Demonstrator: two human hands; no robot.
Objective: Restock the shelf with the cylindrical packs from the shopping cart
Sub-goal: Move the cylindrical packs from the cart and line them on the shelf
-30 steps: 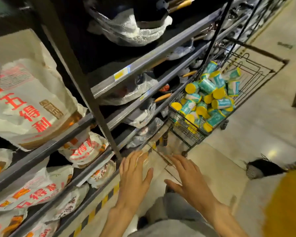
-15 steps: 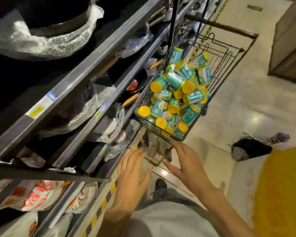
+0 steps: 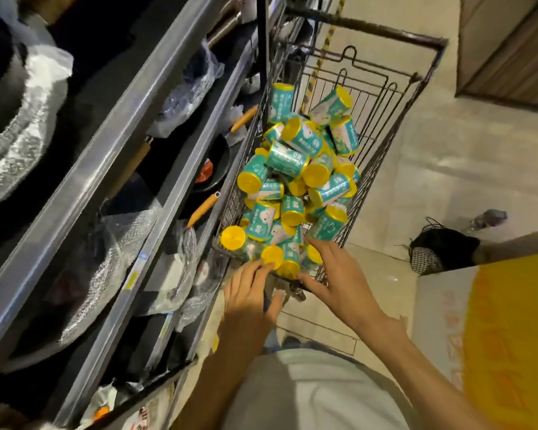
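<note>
Both hands [image 3: 249,293] [image 3: 336,274] reach the cylindrical packs [image 3: 292,181] in the shopping cart [image 3: 385,97]

One head-worn wide-angle view looks steeply down, close over the shopping cart [image 3: 382,97] (shelf [image 3: 112,144] at left).

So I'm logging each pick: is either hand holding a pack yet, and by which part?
Nothing is held yet. The left hand touches a pack's yellow lid with its fingers; the right hand reaches open over the cart's near packs.
</note>
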